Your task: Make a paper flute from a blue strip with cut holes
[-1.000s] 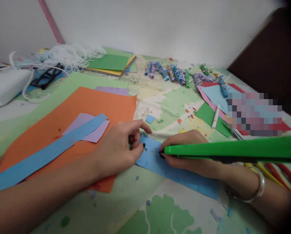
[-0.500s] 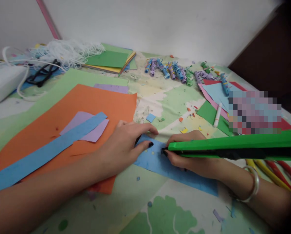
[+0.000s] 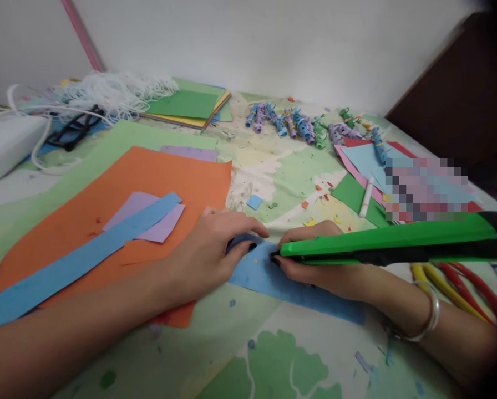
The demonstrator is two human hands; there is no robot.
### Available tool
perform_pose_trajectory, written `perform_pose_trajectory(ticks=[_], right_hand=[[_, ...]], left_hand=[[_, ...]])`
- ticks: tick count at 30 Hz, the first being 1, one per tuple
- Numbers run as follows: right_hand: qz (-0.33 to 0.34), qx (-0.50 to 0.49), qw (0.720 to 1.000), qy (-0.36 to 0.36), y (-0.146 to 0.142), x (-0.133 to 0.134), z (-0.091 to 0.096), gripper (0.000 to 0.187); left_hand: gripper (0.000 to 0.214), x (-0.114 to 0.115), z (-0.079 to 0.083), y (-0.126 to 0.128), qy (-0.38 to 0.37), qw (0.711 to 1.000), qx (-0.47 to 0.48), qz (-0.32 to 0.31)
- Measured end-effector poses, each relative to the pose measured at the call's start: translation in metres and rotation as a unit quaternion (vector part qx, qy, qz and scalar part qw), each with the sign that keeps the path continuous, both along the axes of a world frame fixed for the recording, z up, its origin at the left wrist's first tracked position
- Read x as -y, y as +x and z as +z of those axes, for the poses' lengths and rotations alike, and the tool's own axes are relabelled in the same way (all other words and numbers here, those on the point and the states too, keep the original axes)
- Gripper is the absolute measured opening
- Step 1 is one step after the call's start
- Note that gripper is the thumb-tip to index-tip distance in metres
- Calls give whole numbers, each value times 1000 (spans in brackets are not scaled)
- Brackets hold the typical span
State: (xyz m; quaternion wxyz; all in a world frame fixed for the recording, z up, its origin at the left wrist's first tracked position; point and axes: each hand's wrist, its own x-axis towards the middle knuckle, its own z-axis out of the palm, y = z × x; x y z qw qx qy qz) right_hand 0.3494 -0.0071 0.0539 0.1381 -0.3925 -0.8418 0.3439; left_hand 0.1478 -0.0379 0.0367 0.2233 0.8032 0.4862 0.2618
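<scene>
A blue paper strip [image 3: 285,280] lies on the table in front of me, with small pale cut-outs near its left part. My left hand [image 3: 227,244] rests on its left end, thumb and index finger spread apart. My right hand [image 3: 315,249] is closed in a pen-like grip around a green and black utility knife [image 3: 381,241]. The tip of the knife points down at the strip, just right of my left thumb; the contact point is hidden by my fingers.
Left lie orange paper [image 3: 182,172], a long blue strip [image 3: 86,257] and purple paper [image 3: 161,224]. Several curled paper rolls [image 3: 300,124] lie at the back. Right are a white marker [image 3: 367,197], coloured sheets and red and yellow handles [image 3: 460,288]. Stacked paper [image 3: 186,102] and white cord [image 3: 119,91] sit back left.
The knife's far end tilts slightly and shows more of its black end, with my right hand shifted a little left in view. The left hand stays on the strip.
</scene>
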Motion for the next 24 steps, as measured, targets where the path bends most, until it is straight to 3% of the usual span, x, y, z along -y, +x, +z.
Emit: perform_pose_trajectory(ticks=[5,8,13,24], right_hand=[[61,7,998,16,-1,-4,-2,13],[86,-17,996,8,-1,-9,-4,13],[82,-51,995,9,0,-11,-7,14],[60,-11,998,10,1,-7,-7,15]], left_hand=[[24,5,-2,-3,2,996,82,19],[23,4,-2,-2,-19,997,62,29],[21,-1,0,3,-20,1000,-7,9],[23,-2,1,1,-24,999,-30,-38]])
